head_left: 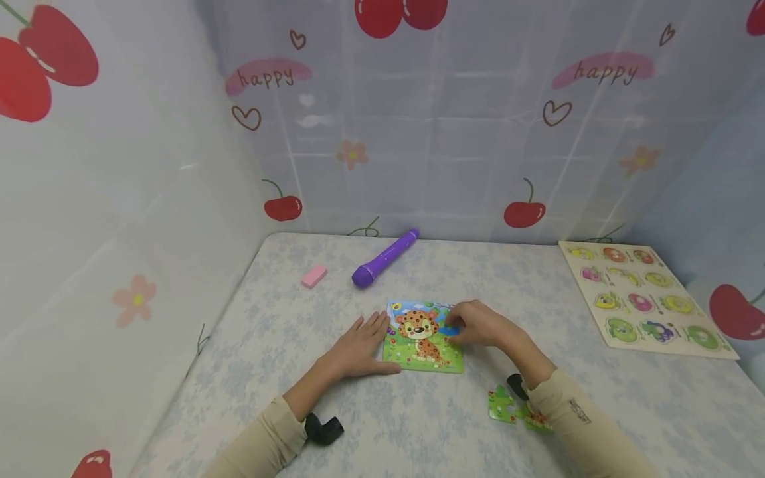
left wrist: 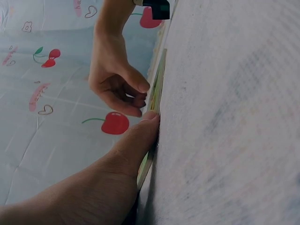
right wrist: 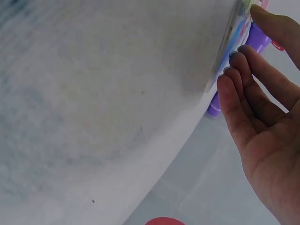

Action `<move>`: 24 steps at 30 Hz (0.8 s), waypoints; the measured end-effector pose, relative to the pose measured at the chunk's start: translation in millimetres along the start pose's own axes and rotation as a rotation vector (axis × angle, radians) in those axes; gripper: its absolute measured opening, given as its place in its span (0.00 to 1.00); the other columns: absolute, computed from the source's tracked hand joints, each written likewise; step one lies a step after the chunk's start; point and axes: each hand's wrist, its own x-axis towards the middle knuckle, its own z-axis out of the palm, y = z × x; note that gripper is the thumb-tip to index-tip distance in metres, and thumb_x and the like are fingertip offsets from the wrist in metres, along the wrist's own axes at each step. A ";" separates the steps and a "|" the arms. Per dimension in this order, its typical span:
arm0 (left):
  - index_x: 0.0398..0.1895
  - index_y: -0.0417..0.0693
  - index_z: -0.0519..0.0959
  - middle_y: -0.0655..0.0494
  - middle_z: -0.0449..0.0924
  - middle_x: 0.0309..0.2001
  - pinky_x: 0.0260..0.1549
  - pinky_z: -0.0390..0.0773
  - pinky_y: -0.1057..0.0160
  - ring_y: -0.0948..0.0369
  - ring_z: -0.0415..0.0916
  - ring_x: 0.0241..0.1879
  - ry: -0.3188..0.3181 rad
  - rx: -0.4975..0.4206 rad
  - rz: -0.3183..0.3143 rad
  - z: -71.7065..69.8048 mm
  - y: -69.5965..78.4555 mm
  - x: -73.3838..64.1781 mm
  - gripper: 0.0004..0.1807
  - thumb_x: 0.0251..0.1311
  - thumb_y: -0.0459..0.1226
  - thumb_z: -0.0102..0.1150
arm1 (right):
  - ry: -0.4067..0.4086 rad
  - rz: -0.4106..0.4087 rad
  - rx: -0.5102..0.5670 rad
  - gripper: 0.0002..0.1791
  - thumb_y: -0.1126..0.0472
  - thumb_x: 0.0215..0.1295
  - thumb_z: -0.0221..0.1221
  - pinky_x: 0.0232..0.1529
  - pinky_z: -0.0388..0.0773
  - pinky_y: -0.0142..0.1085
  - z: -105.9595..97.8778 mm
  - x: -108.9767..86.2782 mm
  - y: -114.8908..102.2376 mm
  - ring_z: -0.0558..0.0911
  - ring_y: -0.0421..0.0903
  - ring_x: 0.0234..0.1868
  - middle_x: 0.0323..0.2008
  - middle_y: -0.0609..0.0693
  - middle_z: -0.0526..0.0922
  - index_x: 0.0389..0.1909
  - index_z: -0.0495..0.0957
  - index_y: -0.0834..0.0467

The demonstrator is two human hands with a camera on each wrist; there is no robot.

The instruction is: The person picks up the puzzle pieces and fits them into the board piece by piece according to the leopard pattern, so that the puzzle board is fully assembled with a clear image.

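A jigsaw puzzle [head_left: 425, 337] with a spotted leopard cub on green grass lies flat on the table. My left hand [head_left: 357, 345] rests along its left side, fingers extended and thumb at the lower edge. Over the puzzle's right side is my right hand [head_left: 478, 323], its fingers bent. In the right wrist view, thumb and fingertips of the right hand [right wrist: 267, 103] stand apart at the puzzle's edge [right wrist: 229, 40], and no piece shows between them. Loose puzzle pieces [head_left: 502, 405] lie near the right forearm, which partly covers them.
Behind the puzzle lie a purple toy microphone [head_left: 385, 259] and a pink block [head_left: 314, 275]. A wooden fruit board [head_left: 645, 299] sits at the table's right. Cherry-printed curtains [head_left: 430, 133] surround the patterned tabletop [head_left: 251, 372].
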 end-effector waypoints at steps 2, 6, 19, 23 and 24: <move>0.78 0.45 0.42 0.51 0.37 0.80 0.77 0.43 0.49 0.55 0.36 0.79 -0.001 0.002 0.001 0.9 0.2 -0.3 0.61 0.54 0.74 0.46 | 0.001 0.030 0.008 0.19 0.55 0.53 0.72 0.39 0.79 0.36 -1.2 -2.3 -0.3 0.79 0.41 0.38 0.39 0.49 0.84 0.45 0.84 0.60; 0.78 0.45 0.42 0.51 0.37 0.80 0.77 0.44 0.49 0.54 0.36 0.79 0.001 0.004 0.003 1.2 0.9 -1.0 0.61 0.54 0.74 0.45 | 0.011 0.055 0.002 0.23 0.53 0.52 0.72 0.38 0.77 0.36 -3.3 -5.7 -0.3 0.77 0.41 0.38 0.39 0.49 0.83 0.47 0.83 0.60; 0.78 0.45 0.42 0.50 0.37 0.80 0.77 0.43 0.49 0.54 0.36 0.79 0.002 -0.008 0.007 1.7 -0.4 0.0 0.61 0.54 0.74 0.46 | -0.004 0.054 0.021 0.24 0.55 0.51 0.73 0.41 0.78 0.39 -3.8 -15.1 3.3 0.77 0.42 0.39 0.40 0.50 0.82 0.48 0.82 0.62; 0.78 0.45 0.42 0.50 0.37 0.80 0.77 0.44 0.48 0.54 0.36 0.79 0.004 -0.002 0.012 2.0 -1.7 0.5 0.60 0.54 0.74 0.45 | 0.010 0.051 0.014 0.25 0.55 0.51 0.73 0.42 0.79 0.39 -5.0 -21.8 3.2 0.79 0.44 0.41 0.41 0.50 0.83 0.48 0.82 0.62; 0.78 0.45 0.42 0.50 0.38 0.79 0.77 0.44 0.48 0.54 0.37 0.79 0.007 -0.001 0.014 1.6 -1.7 0.4 0.60 0.54 0.74 0.46 | 0.013 0.056 0.014 0.25 0.55 0.51 0.73 0.42 0.79 0.39 -5.4 -23.6 2.9 0.79 0.44 0.41 0.41 0.50 0.83 0.48 0.82 0.62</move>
